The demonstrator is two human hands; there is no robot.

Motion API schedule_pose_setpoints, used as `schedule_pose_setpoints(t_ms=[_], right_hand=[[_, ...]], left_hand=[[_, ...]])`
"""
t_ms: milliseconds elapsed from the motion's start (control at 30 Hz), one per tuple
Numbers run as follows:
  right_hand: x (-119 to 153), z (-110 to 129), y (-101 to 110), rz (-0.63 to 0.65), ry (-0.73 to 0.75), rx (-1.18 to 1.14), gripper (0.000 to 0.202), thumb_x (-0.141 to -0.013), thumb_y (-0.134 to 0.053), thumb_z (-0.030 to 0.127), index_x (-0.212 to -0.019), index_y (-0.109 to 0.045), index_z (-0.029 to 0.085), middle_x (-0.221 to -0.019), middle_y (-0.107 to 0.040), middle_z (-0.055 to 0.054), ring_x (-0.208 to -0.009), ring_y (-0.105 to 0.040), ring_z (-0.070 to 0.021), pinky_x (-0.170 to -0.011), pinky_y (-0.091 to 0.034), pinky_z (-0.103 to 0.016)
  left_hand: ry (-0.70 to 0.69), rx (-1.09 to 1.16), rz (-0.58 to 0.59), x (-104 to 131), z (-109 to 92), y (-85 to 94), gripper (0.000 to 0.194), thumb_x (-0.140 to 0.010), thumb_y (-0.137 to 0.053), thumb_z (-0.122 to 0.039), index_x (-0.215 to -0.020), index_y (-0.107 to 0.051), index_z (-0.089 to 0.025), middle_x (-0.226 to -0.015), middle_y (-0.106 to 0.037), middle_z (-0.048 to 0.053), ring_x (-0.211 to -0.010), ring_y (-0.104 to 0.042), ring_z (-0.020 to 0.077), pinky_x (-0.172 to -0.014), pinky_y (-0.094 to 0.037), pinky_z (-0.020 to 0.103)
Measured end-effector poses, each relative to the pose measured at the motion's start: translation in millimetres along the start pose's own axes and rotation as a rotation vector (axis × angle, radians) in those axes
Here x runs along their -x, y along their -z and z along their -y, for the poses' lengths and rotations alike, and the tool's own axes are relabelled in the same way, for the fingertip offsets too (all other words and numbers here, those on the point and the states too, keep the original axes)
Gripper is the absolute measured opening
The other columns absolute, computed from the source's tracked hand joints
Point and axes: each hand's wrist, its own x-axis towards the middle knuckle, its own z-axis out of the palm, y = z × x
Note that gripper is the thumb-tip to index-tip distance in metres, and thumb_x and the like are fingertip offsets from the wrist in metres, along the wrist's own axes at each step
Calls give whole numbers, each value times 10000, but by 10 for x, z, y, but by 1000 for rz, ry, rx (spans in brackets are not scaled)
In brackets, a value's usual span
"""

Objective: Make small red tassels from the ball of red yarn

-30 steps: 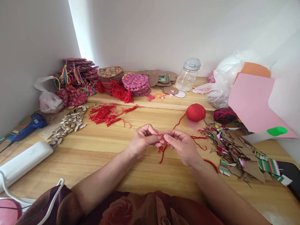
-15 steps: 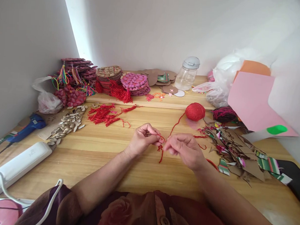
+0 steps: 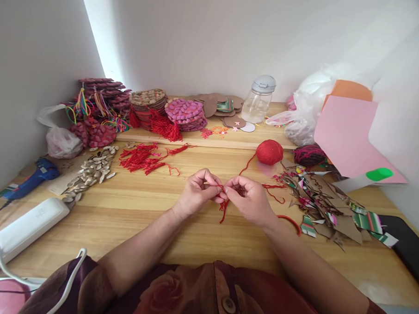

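Above the middle of the wooden table, my left hand (image 3: 200,192) pinches red yarn (image 3: 223,212) between thumb and forefinger. The fingertips of my right hand (image 3: 248,199) meet those of the left and are closed on the same yarn. Loose red ends hang below the fingertips. Behind my right hand lies a ball of red yarn (image 3: 269,151), with a strand running down from it toward my hands. A heap of red tassels (image 3: 142,158) rests on the table, farther back and to the left.
Shells (image 3: 92,170), a blue glue gun (image 3: 35,179) and a white power strip (image 3: 29,228) are at the left. Cardboard scraps (image 3: 345,218) lie at the right. Round woven stacks (image 3: 186,113) and a clear bottle (image 3: 257,101) stand at the back.
My right hand has moved left and its fingertips now meet my left hand at the yarn. The whole view has shifted slightly.
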Motion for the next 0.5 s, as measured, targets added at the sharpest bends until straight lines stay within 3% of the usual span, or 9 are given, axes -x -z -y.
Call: schedule_pose_setpoints(t_ms=[200, 367, 500], right_hand=[[54, -58, -80, -68, 92, 100, 52, -788, -616, 241, -753, -607, 203, -695, -643, -11, -595, -553, -133, -548, -434, -257], [10, -17, -19, -10, 49, -110, 136, -797, -655, 319, -775, -612, 193, -738, -646, -13, -658, -577, -134, -619, -461, -268], [-52, 1, 72, -18, -15, -228, 192, -775, -703, 363, -782, -640, 182, -694, -607, 24, -554, -487, -81, -558, -408, -243]], left_hand=[[-42, -139, -128, 27, 15, -43, 250, -692, -766, -235, -808, -557, -158, -782, -652, -17, -536, -657, 104, -534, -579, 235], [-36, -137, -157, 35, -7, -69, 271, -703, -777, -302, -862, -638, -133, -679, -682, 9, -594, -681, 137, -587, -590, 251], [-13, -103, -151, 27, -12, -72, 279, -670, -816, -303, -802, -646, -125, -668, -702, 23, -619, -701, 154, -578, -588, 236]])
